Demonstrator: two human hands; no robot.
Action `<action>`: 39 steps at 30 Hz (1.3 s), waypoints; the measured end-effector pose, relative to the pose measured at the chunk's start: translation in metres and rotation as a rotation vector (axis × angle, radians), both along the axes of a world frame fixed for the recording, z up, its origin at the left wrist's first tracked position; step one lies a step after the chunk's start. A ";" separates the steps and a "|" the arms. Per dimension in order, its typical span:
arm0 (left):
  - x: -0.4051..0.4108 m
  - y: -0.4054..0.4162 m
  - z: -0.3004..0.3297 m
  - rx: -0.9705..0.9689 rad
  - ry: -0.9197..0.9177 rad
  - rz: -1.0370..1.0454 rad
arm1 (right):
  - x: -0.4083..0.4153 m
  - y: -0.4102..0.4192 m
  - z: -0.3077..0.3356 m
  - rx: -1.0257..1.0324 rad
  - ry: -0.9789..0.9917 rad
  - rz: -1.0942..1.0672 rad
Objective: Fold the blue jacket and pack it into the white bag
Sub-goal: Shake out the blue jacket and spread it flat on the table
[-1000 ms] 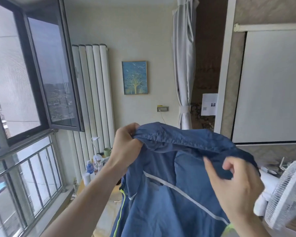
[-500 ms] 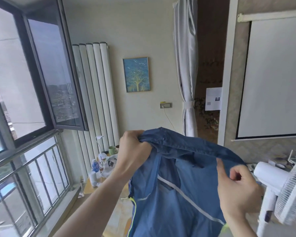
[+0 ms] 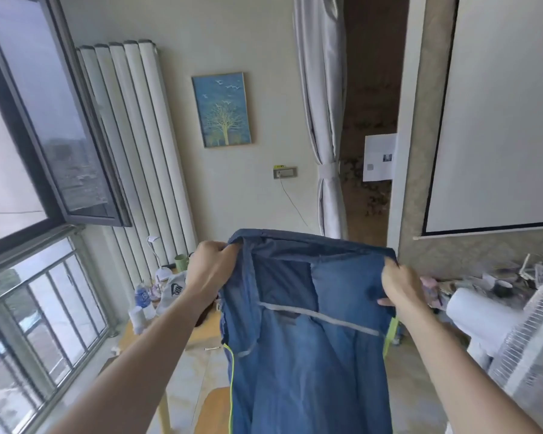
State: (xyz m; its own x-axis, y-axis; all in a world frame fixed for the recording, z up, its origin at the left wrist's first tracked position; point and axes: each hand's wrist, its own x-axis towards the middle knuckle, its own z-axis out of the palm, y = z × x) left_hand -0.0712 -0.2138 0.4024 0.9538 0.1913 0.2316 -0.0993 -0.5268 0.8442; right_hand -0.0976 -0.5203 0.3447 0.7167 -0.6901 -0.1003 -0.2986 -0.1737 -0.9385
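Observation:
The blue jacket [image 3: 308,349] hangs in the air in front of me, stretched flat by its top edge. It has a grey reflective stripe across it and a neon yellow zipper down its left side. My left hand [image 3: 212,270] grips the jacket's upper left corner. My right hand [image 3: 400,288] pinches the upper right corner. A white bag with a dark logo [image 3: 173,291] lies on the small wooden table [image 3: 201,332] behind my left forearm, partly hidden.
Bottles [image 3: 143,300], a green mug [image 3: 181,262] and a small white lamp [image 3: 163,270] crowd the table's far left. A white fan [image 3: 527,343] stands at the right. A window with bars [image 3: 29,324] runs along the left; a cluttered shelf [image 3: 499,277] sits at right.
My hands have spread apart and moved forward, pulling the jacket's top edge taut and flat. The view has tilted down, showing more of the table and floor.

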 end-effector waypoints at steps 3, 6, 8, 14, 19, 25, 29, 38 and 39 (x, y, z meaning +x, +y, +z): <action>0.041 -0.028 -0.017 0.048 0.165 0.054 | 0.055 -0.035 0.005 -0.023 -0.054 0.163; 0.079 -0.044 -0.024 0.091 0.183 0.054 | 0.092 -0.070 0.015 -0.097 -0.088 0.483; 0.098 -0.044 -0.023 0.177 0.162 0.002 | 0.116 -0.092 0.018 -0.306 0.041 0.714; 0.140 -0.059 -0.019 1.054 0.286 -0.094 | 0.187 -0.109 0.020 -1.241 0.357 0.806; 0.184 -0.069 -0.037 1.227 0.261 0.061 | 0.253 -0.114 -0.002 -1.031 0.326 0.685; 0.251 -0.058 -0.066 0.559 0.369 0.155 | 0.345 -0.124 -0.036 -0.285 0.249 0.680; 0.304 -0.054 -0.089 0.200 0.410 0.169 | 0.417 -0.116 -0.065 -0.143 0.288 0.650; 0.453 -0.012 -0.124 0.047 0.485 0.135 | 0.541 -0.072 -0.062 -0.225 0.394 0.634; 0.467 -0.008 -0.124 -0.030 0.496 0.137 | 0.553 -0.067 -0.059 -0.219 0.386 0.636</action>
State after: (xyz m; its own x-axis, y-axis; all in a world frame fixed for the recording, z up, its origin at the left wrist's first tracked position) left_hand 0.3962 -0.2222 0.2784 0.9133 0.3218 -0.2498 0.3851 -0.4820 0.7870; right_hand 0.4558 -0.5874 0.2860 0.9238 -0.1906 -0.3320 -0.3780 -0.5906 -0.7129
